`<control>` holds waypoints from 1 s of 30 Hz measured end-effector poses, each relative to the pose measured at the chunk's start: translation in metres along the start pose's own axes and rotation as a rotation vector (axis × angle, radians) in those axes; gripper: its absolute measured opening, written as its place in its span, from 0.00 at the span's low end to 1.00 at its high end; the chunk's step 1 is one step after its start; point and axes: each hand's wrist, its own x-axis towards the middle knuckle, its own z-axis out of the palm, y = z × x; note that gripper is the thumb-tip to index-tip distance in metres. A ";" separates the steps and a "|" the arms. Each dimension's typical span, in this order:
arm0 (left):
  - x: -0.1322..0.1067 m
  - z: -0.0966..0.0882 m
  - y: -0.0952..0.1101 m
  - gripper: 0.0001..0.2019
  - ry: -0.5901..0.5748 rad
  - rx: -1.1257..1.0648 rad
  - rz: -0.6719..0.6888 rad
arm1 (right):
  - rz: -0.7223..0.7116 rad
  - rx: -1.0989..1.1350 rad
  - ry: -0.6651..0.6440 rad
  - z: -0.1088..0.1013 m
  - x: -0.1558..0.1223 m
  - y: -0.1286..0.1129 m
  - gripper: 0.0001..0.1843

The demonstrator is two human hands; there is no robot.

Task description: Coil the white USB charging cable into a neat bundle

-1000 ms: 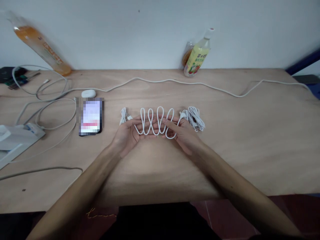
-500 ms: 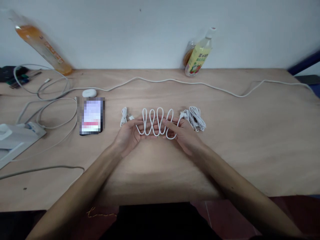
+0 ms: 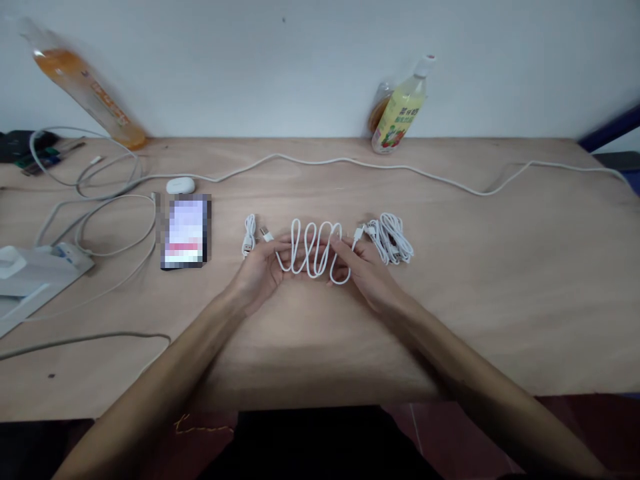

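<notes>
A white cable (image 3: 314, 248) lies folded in several upright loops on the wooden table (image 3: 500, 280). My left hand (image 3: 260, 267) presses against the loops from the left, fingers stretched along them. From the other side my right hand (image 3: 363, 270) pushes in, fingers also laid on the cable. The loops are squeezed between both hands. A small coiled white cable (image 3: 249, 235) lies just left of my left hand. A larger bundled white cable (image 3: 390, 238) rests just beyond my right hand.
A phone (image 3: 185, 231) lies left of the cables, with a white earbud case (image 3: 180, 185) behind it. A long white cord (image 3: 350, 163) crosses the table's back. Two drink bottles (image 3: 397, 113) (image 3: 85, 93) stand at the wall. Loose cables (image 3: 100, 200) and a white power strip (image 3: 30, 267) are at the left.
Both hands have pushed toward each other, and the cable's loops are now packed closer together and narrower than a second ago.
</notes>
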 end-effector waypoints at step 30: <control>-0.004 -0.001 -0.012 0.15 -0.253 0.105 -0.096 | -0.064 -0.064 -0.136 0.007 -0.010 0.000 0.21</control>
